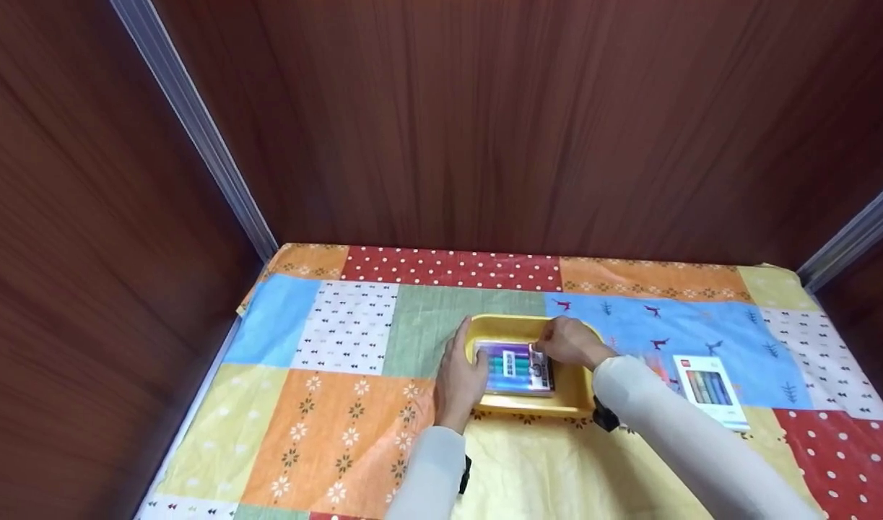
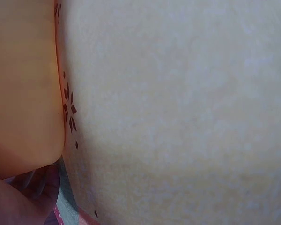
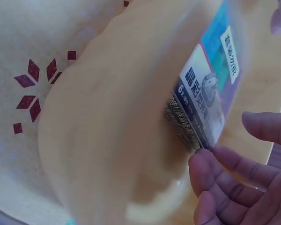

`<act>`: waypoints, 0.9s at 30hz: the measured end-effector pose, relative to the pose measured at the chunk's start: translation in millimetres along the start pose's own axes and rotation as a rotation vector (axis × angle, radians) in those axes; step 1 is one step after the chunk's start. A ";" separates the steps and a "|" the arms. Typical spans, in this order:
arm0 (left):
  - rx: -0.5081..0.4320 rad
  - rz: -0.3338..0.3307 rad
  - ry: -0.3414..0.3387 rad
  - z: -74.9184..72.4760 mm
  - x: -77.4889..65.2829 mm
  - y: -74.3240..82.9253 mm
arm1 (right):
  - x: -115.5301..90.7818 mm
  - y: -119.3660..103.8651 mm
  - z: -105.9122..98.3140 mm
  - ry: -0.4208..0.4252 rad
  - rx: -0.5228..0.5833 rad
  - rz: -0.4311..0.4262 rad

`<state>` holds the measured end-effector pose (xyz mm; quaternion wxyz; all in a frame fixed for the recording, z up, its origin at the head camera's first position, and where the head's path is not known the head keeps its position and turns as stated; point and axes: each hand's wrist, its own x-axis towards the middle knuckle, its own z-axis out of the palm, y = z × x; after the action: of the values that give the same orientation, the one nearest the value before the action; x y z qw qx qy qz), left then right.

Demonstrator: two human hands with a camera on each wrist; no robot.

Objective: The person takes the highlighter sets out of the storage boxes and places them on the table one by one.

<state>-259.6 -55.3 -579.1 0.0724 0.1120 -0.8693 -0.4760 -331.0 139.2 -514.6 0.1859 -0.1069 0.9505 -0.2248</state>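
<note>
A yellow plastic tub (image 1: 535,409) stands on the patchwork cloth, with a flat pack of highlighters (image 1: 517,379) lying inside it. My left hand (image 1: 461,375) grips the tub's left wall, thumb over the rim and the other fingers outside. In the left wrist view the tub's side (image 2: 25,89) hides part of that hand. My right hand (image 1: 575,341) reaches over the right rim into the tub. The right wrist view shows its fingertips at a corner of the pack (image 3: 201,89), which has a printed label, while the thumb stands apart from it.
A white box of colored pens (image 1: 712,390) with a window lies right of the tub, near my right forearm. Behind the patchwork cloth (image 1: 340,433) rises a brown wood-grain panel (image 1: 427,130), with others at both sides.
</note>
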 end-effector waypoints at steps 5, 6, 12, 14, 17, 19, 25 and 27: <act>0.007 0.022 0.018 -0.6 0.3 -0.7 | 1.6 0.7 2.3 0.002 -0.044 -0.038; 0.010 0.020 0.020 -0.5 0.4 -0.6 | 1.6 0.8 3.2 -0.004 -0.047 -0.033; 0.019 0.012 0.017 0.2 0.3 0.3 | 1.9 -0.3 7.3 -0.039 -0.034 -0.015; 0.020 0.009 0.012 0.5 0.2 0.0 | 2.2 -0.1 8.8 -0.047 -0.009 -0.011; 0.024 0.010 0.013 0.7 0.1 -0.2 | 3.4 -0.7 11.0 -0.059 0.019 -0.005; 0.026 0.011 0.017 0.5 0.6 0.0 | 5.0 -1.6 12.0 -0.066 0.020 0.008; 0.037 0.010 0.024 0.1 1.2 0.4 | 7.9 -4.5 12.2 -0.092 -0.015 0.011; 0.037 0.012 0.021 0.5 1.0 0.7 | 8.2 -4.7 11.8 -0.103 -0.029 0.009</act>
<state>-260.8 -54.8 -578.8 0.0822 0.1131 -0.8778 -0.4581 -333.1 128.1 -524.7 0.2339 -0.1165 0.9434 -0.2045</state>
